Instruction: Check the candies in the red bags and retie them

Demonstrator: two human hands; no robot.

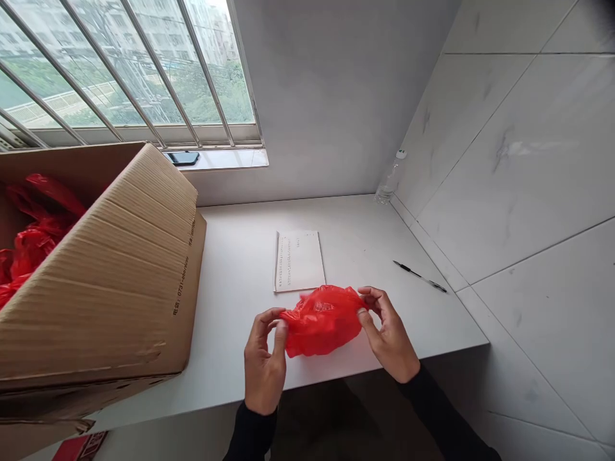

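A crumpled red plastic bag (321, 321) is held just above the white counter (240, 275) near its front edge. My left hand (264, 362) pinches the bag's left end with fingers closed. My right hand (387, 333) grips the bag's right end between thumb and fingers. Both sleeves are black.
A large open cardboard box (120, 275) with more red bags (33, 230) inside fills the left. A printed paper sheet (298, 260) lies behind the bag. A black pen (420, 277) lies at right near the tiled wall, a clear bottle (390, 179) stands in the corner, and a phone (182, 157) rests on the windowsill.
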